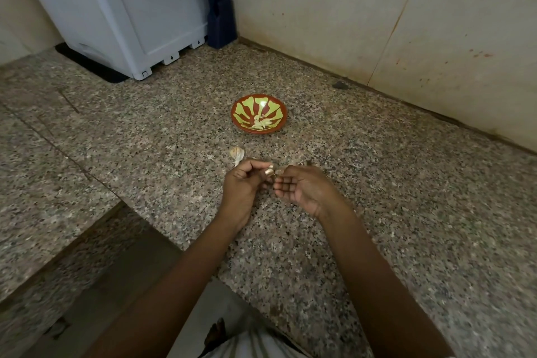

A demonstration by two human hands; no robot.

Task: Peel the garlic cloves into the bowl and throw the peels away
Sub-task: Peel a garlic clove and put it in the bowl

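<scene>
**Clove mid-peel, short of the bowl**

The left hand (242, 183) pinches a small tan clove (268, 172). The right hand (302, 187) nips its papery skin. Both are just above the counter (406, 183), nearer me than the bowl (255, 131). A slick clove could squirt free, or peel might scatter among the speckles.

Speckled granite counter (377, 183) meets stained beige wall tiles (319, 23); a white appliance (122, 9) stands beside a dark knife block (221, 17).

Bowl (245, 109) (peeled cloves (261, 124) inside) on the counter (363, 168), garlic head (236, 152) near before it, knife block (222, 23) behind in the corner
</scene>
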